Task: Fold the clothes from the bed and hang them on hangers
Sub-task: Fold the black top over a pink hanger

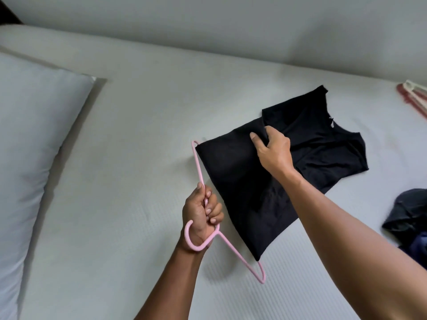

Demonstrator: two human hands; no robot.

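Note:
A black shirt [235,181] lies folded on the white bed [129,158], draped over the bar of a pink plastic hanger [240,255]. My left hand [203,213] grips the hanger's upper arm just above its hook, which curls round the wrist. My right hand [272,148] pinches a fold of the shirt near its middle, where the folded halves overlap. The hanger's lower bar is hidden under the cloth.
A white pillow [30,139] lies at the left. More hangers, cream and red [413,98], lie at the right edge. A heap of dark clothes [409,218] sits at the lower right. A pale wall [231,24] runs behind the bed.

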